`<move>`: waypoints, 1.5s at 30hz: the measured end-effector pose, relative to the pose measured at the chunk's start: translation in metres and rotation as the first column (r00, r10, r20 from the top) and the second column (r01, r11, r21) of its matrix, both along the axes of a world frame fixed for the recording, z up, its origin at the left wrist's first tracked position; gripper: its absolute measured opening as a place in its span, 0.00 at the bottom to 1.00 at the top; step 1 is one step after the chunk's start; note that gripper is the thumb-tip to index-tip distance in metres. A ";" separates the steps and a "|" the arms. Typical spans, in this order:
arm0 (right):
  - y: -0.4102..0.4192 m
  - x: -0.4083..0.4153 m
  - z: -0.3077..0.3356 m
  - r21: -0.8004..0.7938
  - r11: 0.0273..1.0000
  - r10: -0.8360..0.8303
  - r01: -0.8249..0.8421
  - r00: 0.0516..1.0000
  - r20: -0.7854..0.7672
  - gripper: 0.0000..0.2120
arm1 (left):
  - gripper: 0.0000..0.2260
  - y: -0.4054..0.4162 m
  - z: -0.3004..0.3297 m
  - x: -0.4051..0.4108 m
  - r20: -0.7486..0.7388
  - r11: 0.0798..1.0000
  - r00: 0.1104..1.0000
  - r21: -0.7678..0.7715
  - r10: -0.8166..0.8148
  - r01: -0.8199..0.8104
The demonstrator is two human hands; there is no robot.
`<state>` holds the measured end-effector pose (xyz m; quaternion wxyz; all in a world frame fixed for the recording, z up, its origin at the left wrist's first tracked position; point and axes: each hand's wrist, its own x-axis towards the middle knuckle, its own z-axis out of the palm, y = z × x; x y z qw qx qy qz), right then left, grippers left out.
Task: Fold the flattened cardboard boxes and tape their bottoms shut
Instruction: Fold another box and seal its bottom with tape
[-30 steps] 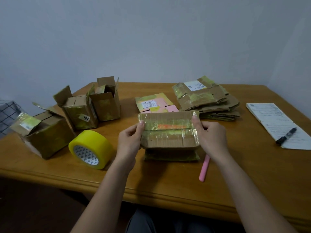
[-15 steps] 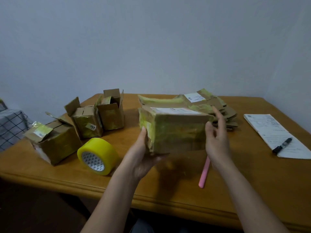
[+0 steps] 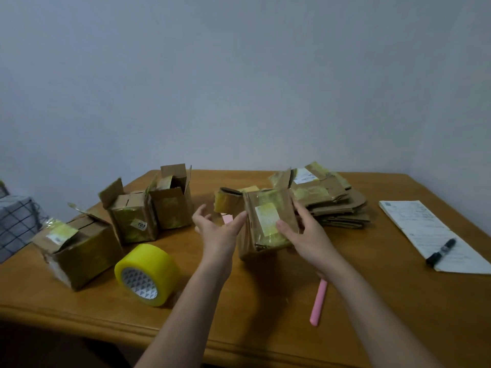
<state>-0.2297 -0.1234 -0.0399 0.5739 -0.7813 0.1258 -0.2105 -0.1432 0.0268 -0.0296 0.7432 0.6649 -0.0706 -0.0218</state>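
At frame centre, the right hand (image 3: 305,235) grips a cardboard box (image 3: 268,221) above the counter (image 3: 372,301); the left hand (image 3: 218,229) is open, fingertip touching it.

Two bare forearms come up from the bottom edge of the view, ending in the left hand (image 3: 218,231) and the right hand (image 3: 305,232). No sleeve shows on either arm as far down as the view reaches; both are uncovered from wrist to where they leave the picture. No watch, bracelet or ring is visible on either wrist or on the fingers (image 3: 240,219) that can be seen. The fingers are slim, and the nails, where they show, look short and plain, though the picture is too soft to be sure. Nothing else of the person's clothing can be made out.
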 end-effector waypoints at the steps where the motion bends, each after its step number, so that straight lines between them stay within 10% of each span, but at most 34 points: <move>1: -0.002 0.000 0.000 -0.001 1.000 0.004 -0.004 1.000 -0.014 0.36 | 0.30 -0.001 -0.003 -0.001 -0.042 0.999 0.999 0.011 -0.033 0.033; 6: -0.012 0.000 0.006 -0.053 0.995 0.080 -0.086 0.991 -0.104 0.43 | 0.23 -0.004 -0.012 -0.009 -0.022 0.943 0.944 0.024 -0.330 0.331; 16: -0.033 0.041 0.044 -0.131 0.991 0.041 -0.028 0.994 0.099 0.40 | 0.21 -0.018 0.043 0.036 0.130 0.923 0.914 0.050 -0.385 0.381; 37: -0.086 0.283 -0.015 -0.283 0.948 -0.166 0.148 0.985 -0.040 0.37 | 0.22 -0.102 -0.007 0.248 -0.015 0.961 0.978 0.184 -0.209 0.208; 45: -0.081 0.287 -0.056 -0.167 0.984 0.039 -0.065 0.987 -0.156 0.39 | 0.29 -0.104 -0.045 0.261 -0.161 0.947 0.976 0.307 0.149 -0.094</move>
